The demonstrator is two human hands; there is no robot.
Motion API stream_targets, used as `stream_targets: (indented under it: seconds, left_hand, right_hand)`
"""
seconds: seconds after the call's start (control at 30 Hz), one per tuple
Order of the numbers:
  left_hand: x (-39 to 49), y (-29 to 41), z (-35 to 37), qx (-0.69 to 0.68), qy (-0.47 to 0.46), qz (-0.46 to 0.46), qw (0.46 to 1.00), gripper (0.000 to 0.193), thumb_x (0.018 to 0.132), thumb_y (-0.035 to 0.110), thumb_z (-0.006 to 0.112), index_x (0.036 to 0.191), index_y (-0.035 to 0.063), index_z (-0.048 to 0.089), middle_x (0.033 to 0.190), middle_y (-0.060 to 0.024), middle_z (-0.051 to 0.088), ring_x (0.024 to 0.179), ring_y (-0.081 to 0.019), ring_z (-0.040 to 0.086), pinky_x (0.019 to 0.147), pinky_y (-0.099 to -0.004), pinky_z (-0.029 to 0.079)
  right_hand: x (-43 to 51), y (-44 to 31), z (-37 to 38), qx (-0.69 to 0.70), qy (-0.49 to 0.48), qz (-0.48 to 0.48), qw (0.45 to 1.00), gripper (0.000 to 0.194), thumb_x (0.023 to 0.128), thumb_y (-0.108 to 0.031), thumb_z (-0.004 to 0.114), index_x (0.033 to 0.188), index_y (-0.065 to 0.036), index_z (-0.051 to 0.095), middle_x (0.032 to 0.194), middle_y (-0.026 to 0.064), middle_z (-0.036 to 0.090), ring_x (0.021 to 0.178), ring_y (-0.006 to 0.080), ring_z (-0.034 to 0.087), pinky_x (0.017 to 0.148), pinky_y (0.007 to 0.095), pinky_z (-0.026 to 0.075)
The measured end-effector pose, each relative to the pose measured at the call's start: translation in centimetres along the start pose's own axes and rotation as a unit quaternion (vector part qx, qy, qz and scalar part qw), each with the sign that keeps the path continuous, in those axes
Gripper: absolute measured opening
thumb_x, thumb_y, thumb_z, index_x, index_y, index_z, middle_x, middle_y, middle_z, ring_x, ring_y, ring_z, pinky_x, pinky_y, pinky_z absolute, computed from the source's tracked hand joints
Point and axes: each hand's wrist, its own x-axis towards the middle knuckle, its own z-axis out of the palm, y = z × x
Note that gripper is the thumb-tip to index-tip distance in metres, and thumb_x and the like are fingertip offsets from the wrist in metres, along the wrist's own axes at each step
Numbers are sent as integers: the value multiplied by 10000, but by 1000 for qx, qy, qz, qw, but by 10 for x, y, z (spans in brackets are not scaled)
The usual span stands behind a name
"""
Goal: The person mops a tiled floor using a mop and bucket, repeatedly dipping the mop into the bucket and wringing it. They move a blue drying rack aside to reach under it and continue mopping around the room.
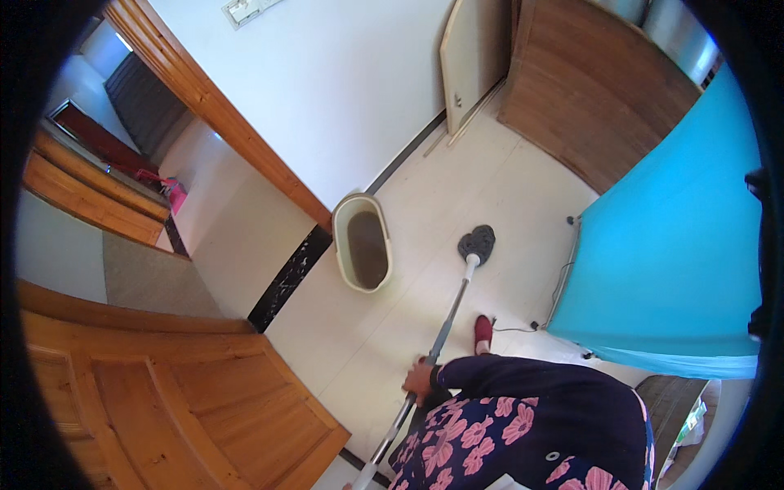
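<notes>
A mop with a telescopic metal handle (454, 309) slants across the view, its dark grey mop head (476, 244) flat on the pale tiled floor (422, 245). My right hand (419, 381) is closed around the grey grip at the middle of the handle. Only a sliver of my left hand (347, 487) shows at the bottom edge, against the handle's pale upper end; the rest is cut off. Left of the mop head, a cream plastic bucket (387, 236) holds murky brownish water. My foot in a dark red shoe (483, 331) is near the handle.
A wooden door (214, 392) stands at lower left, beside a black threshold strip (288, 282). The wooden door frame (245, 141) meets the bucket. Bright blue fabric (655, 245) hangs on a wheeled frame at right, with a cable (514, 329) nearby. A brown wooden panel (588, 92) rises behind.
</notes>
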Motion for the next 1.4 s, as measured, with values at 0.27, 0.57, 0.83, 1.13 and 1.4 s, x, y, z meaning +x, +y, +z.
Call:
stream_targets:
  seconds: [0.27,0.57,0.83,1.13,1.4]
  left_hand:
    - [-53,-2,-73,54,-3,-118,992,545,776,123,644,1307,183,535,860,-157,633,699,-335,597,630,-423,488]
    - [136,89,-54,-4,-22,-14,1000,523,814,289,691,1261,65,536,753,-187,634,679,-359,631,633,-425,502]
    - [380,317,54,4,-20,203,979,525,793,255,669,1233,34,486,783,-232,638,771,-427,630,685,-518,493]
    - [404,375,74,0,-29,230,973,528,816,256,627,1267,62,431,780,-245,638,745,-454,619,668,-562,479]
    - [297,204,-3,6,-36,176,984,591,817,337,652,1343,143,468,876,-199,659,823,-396,631,712,-483,492]
  right_hand:
    - [29,-71,17,110,69,-102,986,262,715,-216,661,946,-123,581,885,58,641,918,275,617,803,447,448]
    - [-59,98,-15,18,213,192,958,172,703,-156,638,872,-131,616,854,35,622,881,242,609,792,419,410]
    - [-201,236,-60,35,266,405,874,264,737,-252,682,944,-106,611,1006,69,571,1116,278,480,788,476,461]
    - [-279,254,-79,50,302,365,879,210,738,-117,627,938,-146,568,998,28,546,1119,249,468,755,507,477]
    - [-175,222,-56,67,223,284,930,174,723,-95,625,896,-111,615,937,69,611,991,293,566,711,453,524]
